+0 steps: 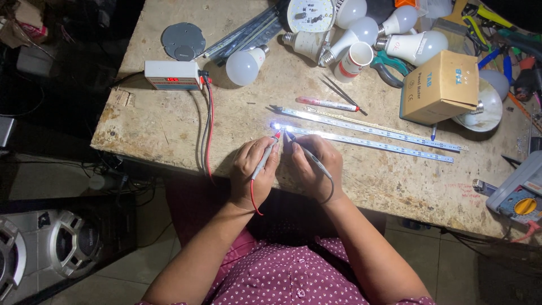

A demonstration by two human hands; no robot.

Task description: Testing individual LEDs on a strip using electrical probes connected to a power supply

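Note:
My left hand (pixel 253 172) grips a red-tipped test probe (pixel 267 155) like a pen. My right hand (pixel 316 166) grips a black-tipped probe (pixel 305 151) the same way. Both tips touch the near end of a long LED strip (pixel 367 141), where a diode glows bright white. A second LED strip (pixel 361 127) lies parallel just behind it. Red and black leads (pixel 208 121) run from the probes back to a small white tester box with a red display (pixel 172 74).
Several white bulbs (pixel 245 65) and bulb parts lie at the back of the worn wooden bench (pixel 169 124). A cardboard box (pixel 440 86), tweezers (pixel 341 93), a pen-like screwdriver (pixel 327 103), pliers and a multimeter (pixel 522 197) sit to the right. A speaker (pixel 51 248) stands on the floor, left.

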